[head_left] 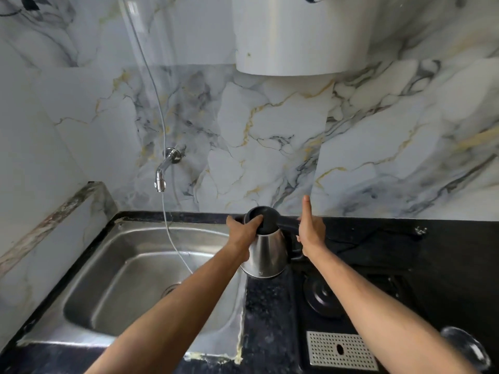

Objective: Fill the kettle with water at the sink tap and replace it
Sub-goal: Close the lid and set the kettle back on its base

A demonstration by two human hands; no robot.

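Nearest, the round black kettle base (322, 296) sits bare on the dark counter (270, 319), just right of the steel sink (135, 265). Above it the kettle (266, 252) is lifted clear and tilted toward the basin. The right hand (310, 230) is wrapped around the black handle, thumb raised, carrying the weight; the left hand (244, 229) grips the rim at the lid (263, 218) (probably to steady it, or to work the lid open). Farther back, the wall tap (163, 172) hangs over the sink, well left of the kettle.
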